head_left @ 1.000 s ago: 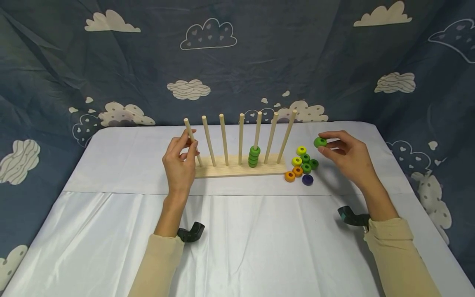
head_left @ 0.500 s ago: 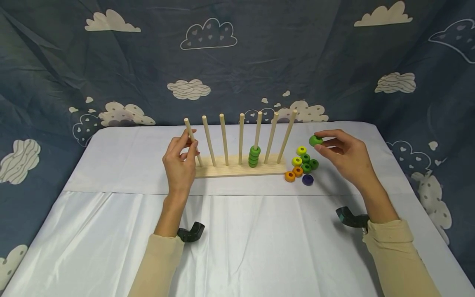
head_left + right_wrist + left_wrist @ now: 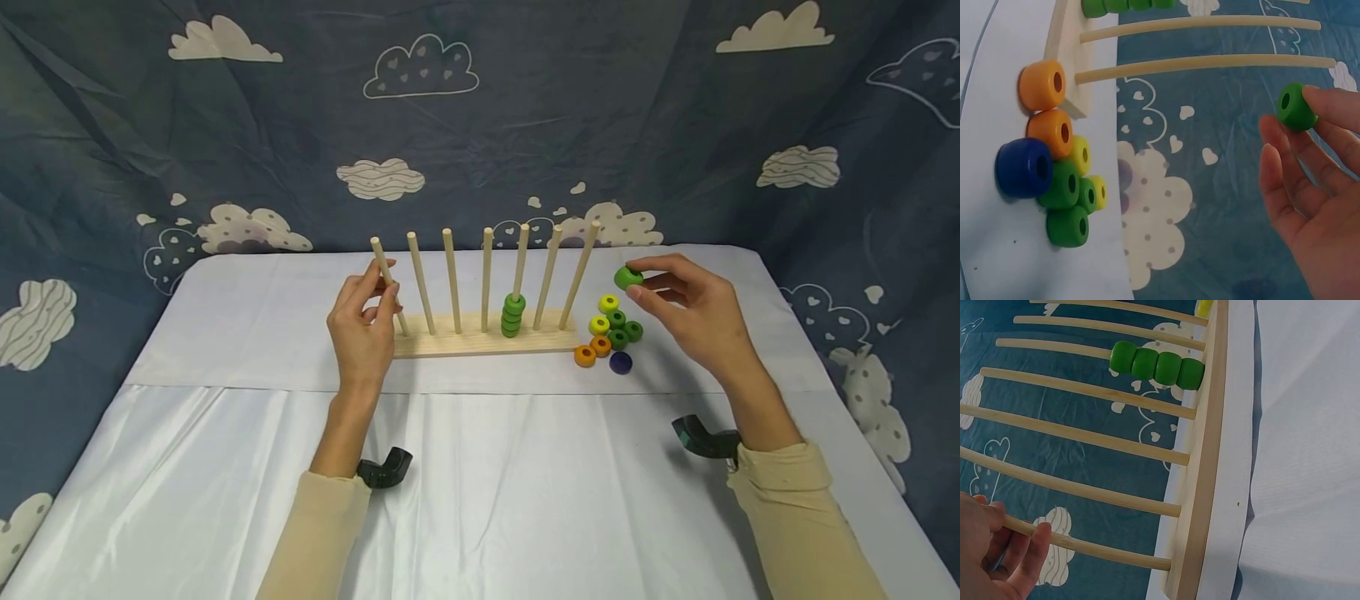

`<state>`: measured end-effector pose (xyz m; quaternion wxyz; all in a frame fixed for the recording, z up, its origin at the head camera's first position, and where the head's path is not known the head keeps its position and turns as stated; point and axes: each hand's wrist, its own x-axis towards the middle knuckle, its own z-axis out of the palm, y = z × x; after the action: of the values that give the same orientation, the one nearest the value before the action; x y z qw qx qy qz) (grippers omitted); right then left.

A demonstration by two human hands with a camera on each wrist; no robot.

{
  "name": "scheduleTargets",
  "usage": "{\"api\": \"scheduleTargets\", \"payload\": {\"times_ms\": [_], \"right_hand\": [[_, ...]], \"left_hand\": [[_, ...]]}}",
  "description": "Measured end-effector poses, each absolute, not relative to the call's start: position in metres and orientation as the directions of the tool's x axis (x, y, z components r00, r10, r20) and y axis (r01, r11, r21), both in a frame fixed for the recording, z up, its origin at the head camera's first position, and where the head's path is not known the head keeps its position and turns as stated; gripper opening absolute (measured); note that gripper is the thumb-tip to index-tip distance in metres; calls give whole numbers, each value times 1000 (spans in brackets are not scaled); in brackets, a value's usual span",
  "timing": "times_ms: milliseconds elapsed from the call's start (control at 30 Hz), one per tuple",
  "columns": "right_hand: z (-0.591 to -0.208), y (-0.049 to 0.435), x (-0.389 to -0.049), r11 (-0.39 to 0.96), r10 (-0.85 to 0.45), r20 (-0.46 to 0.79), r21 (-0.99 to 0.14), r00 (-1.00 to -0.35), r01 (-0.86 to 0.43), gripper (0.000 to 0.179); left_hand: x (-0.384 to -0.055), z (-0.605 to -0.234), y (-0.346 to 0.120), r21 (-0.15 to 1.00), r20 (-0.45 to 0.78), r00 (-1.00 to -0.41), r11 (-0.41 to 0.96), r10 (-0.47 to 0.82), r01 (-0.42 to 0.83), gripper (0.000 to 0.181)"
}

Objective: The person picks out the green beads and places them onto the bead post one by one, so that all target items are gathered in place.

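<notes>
A wooden peg rack with a row of upright pegs stands on the white cloth. The left hand pinches the leftmost peg between thumb and fingers. Several green beads are stacked low on the third peg from the right. In the air right of the rack, the right hand pinches a green bead by its sides; the bead's hole shows in the right wrist view. Below that hand, loose beads lie in a cluster by the rack's right end.
The cluster holds orange beads, a dark blue bead, green beads and yellow beads. A dark blue cloth with clouds hangs behind the white-covered table.
The right hand has moved a little to the left and slightly up with the green bead, toward the rack. The left hand has stayed on the leftmost peg.
</notes>
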<state>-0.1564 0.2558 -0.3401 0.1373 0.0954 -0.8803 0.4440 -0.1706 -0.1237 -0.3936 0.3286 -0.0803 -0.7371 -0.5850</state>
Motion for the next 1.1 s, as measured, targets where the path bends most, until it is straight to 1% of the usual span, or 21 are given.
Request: {"api": "scheduleTargets", "payload": {"times_ms": [200, 700, 1100], "right_hand": [[-337, 251, -156, 586, -55, 338, -751, -940, -304, 35], [-334, 239, -157, 575, -56, 397, -737, -916, -355, 34], [-328, 222, -156, 528, -98, 442, -736, -892, -423, 33]], "left_hand": [[-170, -394, -124, 819, 566, -778, 289, -272, 495, 44], [-172, -392, -122, 811, 578, -772, 292, -263, 507, 44], [-170, -392, -123, 821, 564, -779, 284, -274, 495, 43]]}}
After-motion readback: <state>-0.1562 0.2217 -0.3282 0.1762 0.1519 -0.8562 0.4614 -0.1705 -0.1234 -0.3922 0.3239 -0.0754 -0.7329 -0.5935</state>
